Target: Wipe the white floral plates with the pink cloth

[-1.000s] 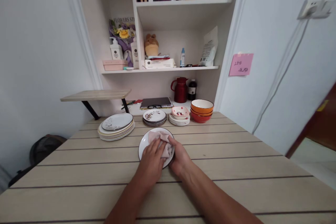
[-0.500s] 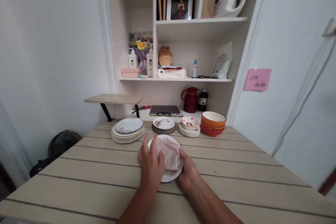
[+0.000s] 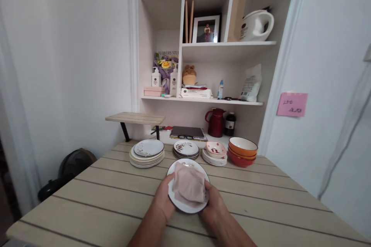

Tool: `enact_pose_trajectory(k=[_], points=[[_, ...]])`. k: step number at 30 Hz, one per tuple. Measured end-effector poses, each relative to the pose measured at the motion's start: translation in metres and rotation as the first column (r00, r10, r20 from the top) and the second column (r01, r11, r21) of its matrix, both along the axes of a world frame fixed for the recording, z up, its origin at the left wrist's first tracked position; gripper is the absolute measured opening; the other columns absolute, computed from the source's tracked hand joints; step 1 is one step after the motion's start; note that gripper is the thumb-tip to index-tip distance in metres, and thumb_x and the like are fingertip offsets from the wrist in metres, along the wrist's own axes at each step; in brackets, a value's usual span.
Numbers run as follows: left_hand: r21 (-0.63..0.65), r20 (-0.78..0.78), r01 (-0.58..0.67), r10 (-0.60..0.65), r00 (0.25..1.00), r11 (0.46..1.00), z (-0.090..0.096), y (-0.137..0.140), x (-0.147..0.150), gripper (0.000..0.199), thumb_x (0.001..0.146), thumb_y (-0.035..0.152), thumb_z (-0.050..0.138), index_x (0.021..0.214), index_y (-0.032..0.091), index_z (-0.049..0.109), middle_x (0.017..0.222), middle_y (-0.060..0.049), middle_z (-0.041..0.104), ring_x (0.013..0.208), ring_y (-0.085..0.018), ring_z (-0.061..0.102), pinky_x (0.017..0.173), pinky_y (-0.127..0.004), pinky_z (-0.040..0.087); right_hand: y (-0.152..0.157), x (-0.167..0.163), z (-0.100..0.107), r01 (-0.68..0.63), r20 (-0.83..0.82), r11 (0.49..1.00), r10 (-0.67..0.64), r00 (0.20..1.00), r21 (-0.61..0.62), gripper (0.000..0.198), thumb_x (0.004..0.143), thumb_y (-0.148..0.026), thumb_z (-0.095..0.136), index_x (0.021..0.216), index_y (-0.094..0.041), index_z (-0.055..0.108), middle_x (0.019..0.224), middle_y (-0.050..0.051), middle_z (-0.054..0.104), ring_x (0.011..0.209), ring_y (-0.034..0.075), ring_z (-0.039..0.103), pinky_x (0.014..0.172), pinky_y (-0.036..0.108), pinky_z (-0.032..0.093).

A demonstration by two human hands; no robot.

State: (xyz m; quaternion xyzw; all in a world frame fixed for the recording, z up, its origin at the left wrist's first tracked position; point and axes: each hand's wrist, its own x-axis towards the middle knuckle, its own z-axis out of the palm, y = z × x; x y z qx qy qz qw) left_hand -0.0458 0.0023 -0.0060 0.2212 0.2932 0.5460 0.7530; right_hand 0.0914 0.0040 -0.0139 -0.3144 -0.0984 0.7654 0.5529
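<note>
A white plate [image 3: 185,207] with a dark rim is held above the near middle of the table, tilted toward me. On it lies a crumpled pale pink cloth [image 3: 189,183] that covers most of its face. My left hand [image 3: 164,197] grips the plate's left edge, fingers partly hidden beneath. My right hand [image 3: 213,202] is closed on the right edge, its thumb at the cloth's side. Just beyond stands a stack of small patterned plates [image 3: 186,148].
On the slatted table [image 3: 116,204], larger plates [image 3: 147,154] are stacked at left. Small dishes [image 3: 215,154] and orange and red bowls [image 3: 242,151] stand at right. A small raised wooden shelf [image 3: 136,118] is at the back left; behind are a red jug [image 3: 215,122] and a shelf unit [image 3: 203,101].
My left hand has moved from spread over the plate and cloth to gripping the plate's left edge. The cloth's folds have shifted. The camera view has tilted up.
</note>
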Motion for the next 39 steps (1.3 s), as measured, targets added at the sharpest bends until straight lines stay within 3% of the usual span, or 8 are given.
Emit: enact_pose_trajectory(k=[10, 18, 20, 24, 27, 32, 36, 39], points=[[-0.004, 0.198, -0.016, 0.016, 0.980, 1.000, -0.011, 0.038, 0.015, 0.049, 0.088, 0.024, 0.053, 0.133, 0.004, 0.049, 0.101, -0.017, 0.074, 0.100, -0.027, 0.069, 0.098, -0.041, 0.048, 0.056, 0.015, 0.019, -0.057, 0.336, 0.987, 0.003, 0.942, 0.151, 0.022, 0.078, -0.022, 0.060, 0.094, -0.010, 0.068, 0.078, 0.013, 0.076, 0.074, 0.023, 0.072, 0.080, 0.039, 0.054], [0.031, 0.265, 0.051, -0.058, 0.962, 0.998, -0.014, 0.066, 0.031, 0.053, 0.090, 0.029, 0.051, 0.139, 0.011, 0.045, 0.116, -0.017, 0.069, 0.108, -0.028, 0.065, 0.103, -0.046, 0.044, 0.072, 0.032, 0.026, 0.183, 0.446, 0.909, -0.349, 0.824, 0.374, 0.061, 0.068, -0.018, 0.069, 0.127, -0.023, 0.051, 0.091, 0.000, 0.074, 0.077, 0.017, 0.068, 0.076, 0.031, 0.052], [0.031, 0.258, 0.081, -0.087, 0.962, 0.996, -0.011, 0.067, 0.032, 0.054, 0.088, 0.028, 0.054, 0.138, 0.009, 0.045, 0.116, -0.018, 0.068, 0.108, -0.029, 0.065, 0.103, -0.047, 0.044, 0.068, 0.041, 0.026, 0.219, 0.512, 0.852, -0.470, 0.719, 0.475, 0.071, 0.067, -0.020, 0.070, 0.133, -0.027, 0.046, 0.100, 0.000, 0.071, 0.085, 0.017, 0.066, 0.082, 0.029, 0.049], [0.026, 0.235, 0.125, -0.128, 0.963, 0.992, -0.007, 0.064, 0.032, 0.054, 0.086, 0.024, 0.058, 0.136, 0.009, 0.047, 0.113, -0.018, 0.069, 0.107, -0.029, 0.065, 0.103, -0.046, 0.043, 0.057, 0.058, 0.022, 0.033, 0.741, 0.773, -0.618, 0.263, 0.633, 0.076, 0.072, -0.025, 0.062, 0.143, -0.026, 0.035, 0.113, 0.007, 0.065, 0.089, 0.024, 0.064, 0.088, 0.038, 0.045], [0.024, 0.219, 0.157, -0.158, 0.963, 0.987, -0.006, 0.057, 0.034, 0.052, 0.085, 0.027, 0.059, 0.133, 0.008, 0.051, 0.111, -0.018, 0.070, 0.106, -0.030, 0.066, 0.103, -0.047, 0.043, 0.053, 0.065, 0.021, -0.073, 0.763, 0.763, -0.626, 0.162, 0.642, 0.073, 0.075, -0.023, 0.055, 0.145, -0.025, 0.032, 0.126, 0.010, 0.059, 0.103, 0.027, 0.060, 0.093, 0.041, 0.043], [0.022, 0.186, 0.173, -0.174, 0.967, 0.985, -0.014, 0.049, 0.041, 0.051, 0.083, 0.026, 0.062, 0.132, 0.013, 0.054, 0.112, -0.017, 0.070, 0.103, -0.030, 0.067, 0.099, -0.046, 0.047, 0.041, 0.069, 0.037, -0.134, 0.575, 0.577, -0.816, -0.055, 0.806, 0.056, 0.079, -0.025, 0.055, 0.135, -0.026, 0.049, 0.142, 0.009, 0.045, 0.132, 0.029, 0.037, 0.109, 0.045, 0.027], [-0.011, 0.177, 0.105, -0.101, 0.979, 0.994, -0.027, 0.050, 0.040, 0.051, 0.084, 0.027, 0.062, 0.132, 0.015, 0.053, 0.110, -0.016, 0.071, 0.098, -0.029, 0.069, 0.094, -0.045, 0.050, 0.021, 0.065, 0.051, -0.379, 0.705, 0.661, -0.708, -0.032, 0.647, 0.043, 0.085, -0.035, 0.052, 0.127, -0.035, 0.057, 0.118, 0.007, 0.060, 0.104, 0.026, 0.056, 0.093, 0.040, 0.040], [-0.042, 0.158, 0.073, -0.065, 0.985, 0.996, -0.032, 0.052, 0.036, 0.049, 0.085, 0.028, 0.060, 0.130, 0.012, 0.054, 0.107, -0.016, 0.072, 0.097, -0.030, 0.069, 0.091, -0.046, 0.051, 0.012, 0.060, 0.049, -0.603, 0.828, 0.718, -0.537, -0.161, 0.348, 0.053, 0.075, -0.032, 0.062, 0.127, -0.040, 0.056, 0.113, 0.005, 0.060, 0.091, 0.023, 0.060, 0.079, 0.034, 0.043]])
